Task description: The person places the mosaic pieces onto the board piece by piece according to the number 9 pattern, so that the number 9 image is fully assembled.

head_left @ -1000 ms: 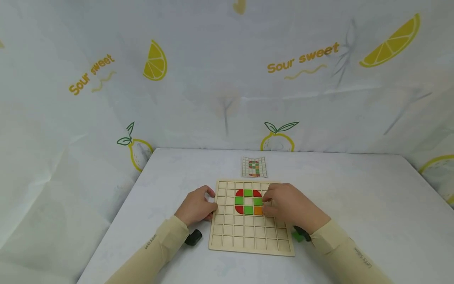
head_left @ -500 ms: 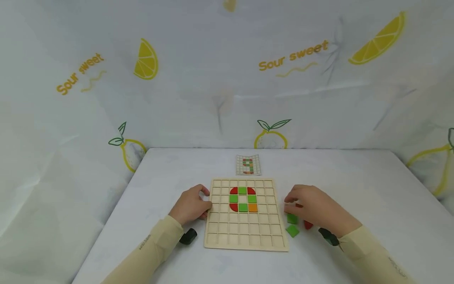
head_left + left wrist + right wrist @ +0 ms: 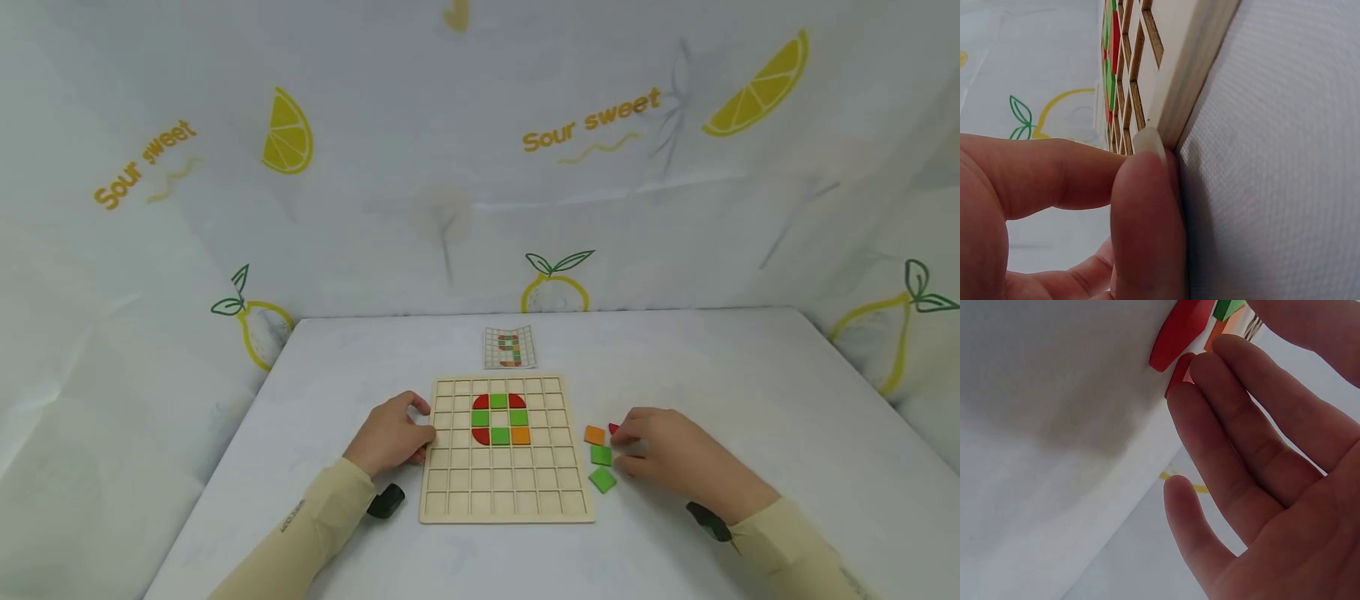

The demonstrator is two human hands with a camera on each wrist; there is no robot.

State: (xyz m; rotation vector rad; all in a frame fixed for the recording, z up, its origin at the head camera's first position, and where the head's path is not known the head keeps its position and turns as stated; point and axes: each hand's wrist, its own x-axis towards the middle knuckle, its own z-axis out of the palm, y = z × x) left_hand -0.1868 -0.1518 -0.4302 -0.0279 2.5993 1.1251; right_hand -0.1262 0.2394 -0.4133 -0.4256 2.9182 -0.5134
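In the head view, a pale wooden grid board [image 3: 461, 481] bears red, green and orange tiles in a ring. My left hand [image 3: 388, 431] holds the board's left edge; close up in the left wrist view, the thumb [image 3: 1147, 219] lies against that edge. To the right of the board, my right hand [image 3: 667, 450] reaches over loose tiles, its fingers loosely extended. A red tile [image 3: 1182, 337] and a second red tile [image 3: 1180, 374] lie by its fingertips in the right wrist view. Nothing is visibly pinched. Beside the hand lie an orange tile [image 3: 595, 435] and a green tile [image 3: 601, 455].
Another green tile [image 3: 602, 479] lies near the board's right edge. Behind the board rests a small pattern card [image 3: 510, 347] with a coloured figure on a grid. A patterned white cloth [image 3: 405, 208] rises behind the white table [image 3: 360, 350].
My right hand has moved from over the board to the loose tiles on its right, uncovering the orange and green ones. My left hand stays on the board's edge. The head view has shifted slightly.
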